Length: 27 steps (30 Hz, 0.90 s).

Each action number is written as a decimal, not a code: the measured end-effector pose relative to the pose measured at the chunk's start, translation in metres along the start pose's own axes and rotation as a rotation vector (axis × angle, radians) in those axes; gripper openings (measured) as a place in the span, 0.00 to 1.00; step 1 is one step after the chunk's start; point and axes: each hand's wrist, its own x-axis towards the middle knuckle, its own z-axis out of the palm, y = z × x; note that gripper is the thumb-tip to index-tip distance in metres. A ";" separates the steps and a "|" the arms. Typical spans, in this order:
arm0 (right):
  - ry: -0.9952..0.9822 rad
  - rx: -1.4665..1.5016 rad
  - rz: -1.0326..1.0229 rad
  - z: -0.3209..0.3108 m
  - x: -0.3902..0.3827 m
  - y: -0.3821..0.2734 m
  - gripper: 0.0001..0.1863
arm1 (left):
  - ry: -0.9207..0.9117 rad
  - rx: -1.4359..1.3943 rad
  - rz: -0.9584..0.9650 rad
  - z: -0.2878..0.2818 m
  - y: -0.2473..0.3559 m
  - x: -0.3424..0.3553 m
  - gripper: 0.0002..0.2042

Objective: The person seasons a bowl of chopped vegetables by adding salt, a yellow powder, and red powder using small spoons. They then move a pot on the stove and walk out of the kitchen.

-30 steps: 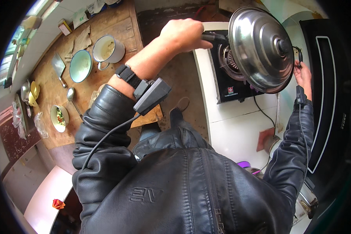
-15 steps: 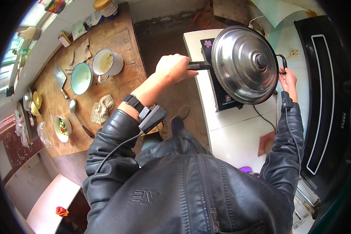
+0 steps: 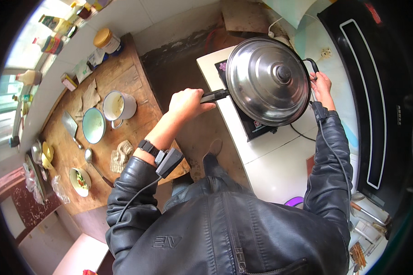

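A large steel pan with a domed metal lid (image 3: 268,80) sits over a black single-burner cooktop (image 3: 254,126) on a white counter (image 3: 270,160). My left hand (image 3: 186,103) is closed around the pan's long black handle (image 3: 215,95). My right hand (image 3: 322,85) grips the small black loop handle (image 3: 311,64) on the pan's far side. Both my arms are in black leather sleeves, with a black device strapped at my left wrist (image 3: 163,158).
To the left stands a wooden table (image 3: 133,82) with a white mug (image 3: 118,106), a pale green bowl (image 3: 94,125), a cleaver (image 3: 70,124), a ladle (image 3: 92,160), a bowl of chopped vegetables (image 3: 80,181), a cloth and jars. A black range hood (image 3: 376,105) is at right.
The pan with its lid has come down and left, from tilted above the burner to level over the cooktop. Both hands kept their hold on the handles.
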 end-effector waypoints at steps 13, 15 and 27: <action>0.190 -0.212 -0.171 -0.020 -0.050 0.022 0.24 | 0.133 -0.133 0.005 -0.006 -0.021 -0.022 0.31; 0.203 -0.156 -0.165 -0.031 -0.065 0.033 0.23 | 0.299 -0.261 -0.032 -0.006 -0.027 -0.038 0.32; 0.211 0.136 -0.001 -0.050 -0.251 0.163 0.26 | 0.539 -0.365 -0.336 0.105 -0.125 -0.336 0.13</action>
